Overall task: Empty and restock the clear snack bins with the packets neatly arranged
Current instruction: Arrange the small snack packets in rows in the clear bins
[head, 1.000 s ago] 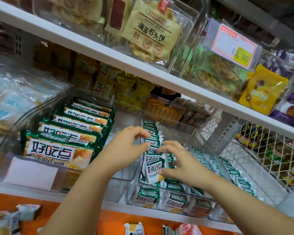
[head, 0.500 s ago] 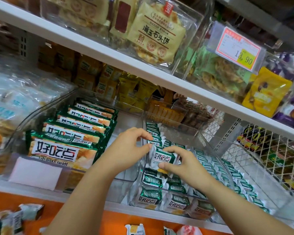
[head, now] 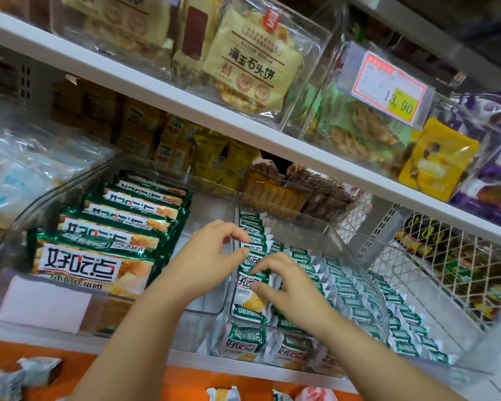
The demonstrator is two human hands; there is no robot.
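Big packets [head: 99,256] with green edges stand in a neat row in the left bin [head: 211,308] on the shelf [head: 191,356]. The left hand [head: 211,256] reaches over to the right bin [head: 356,256], fingers bent at the small packets [head: 344,287]; I cannot tell if its grip holds one. The right hand [head: 292,290] has a narrow grip, pinching the front packet [head: 248,296] there.

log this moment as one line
step: arranging | right hand: pinches front small green-and-white snack packet | left hand: fingertips at packet row behind | bin: clear plastic bin, partly filled
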